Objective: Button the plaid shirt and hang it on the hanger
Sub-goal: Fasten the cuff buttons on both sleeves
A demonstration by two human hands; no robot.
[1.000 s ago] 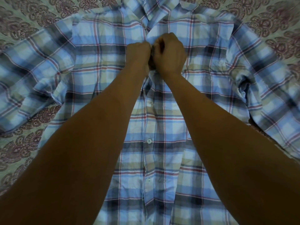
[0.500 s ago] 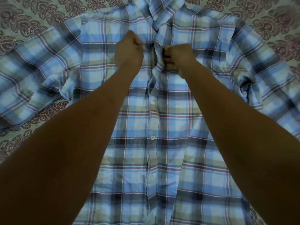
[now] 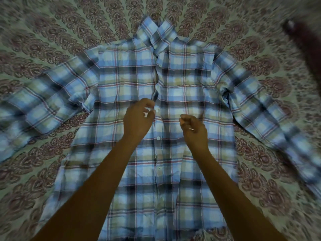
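The shirt lies flat mid-bedspread, the right hand loose and empty, the left hand with fingers curled beside the front opening, grip unclear, so I'd pinch both edges there, close together.

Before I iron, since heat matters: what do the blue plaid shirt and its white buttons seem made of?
Blue plaid shirt: thin woven cloth, perhaps cotton, matt; it creases softly. Small white button: probably plastic, smooth; too small to confirm.

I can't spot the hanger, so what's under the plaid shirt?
The plaid shirt lies on a patterned cloth, which shows all around it. Anything beneath the shirt's body is covered.
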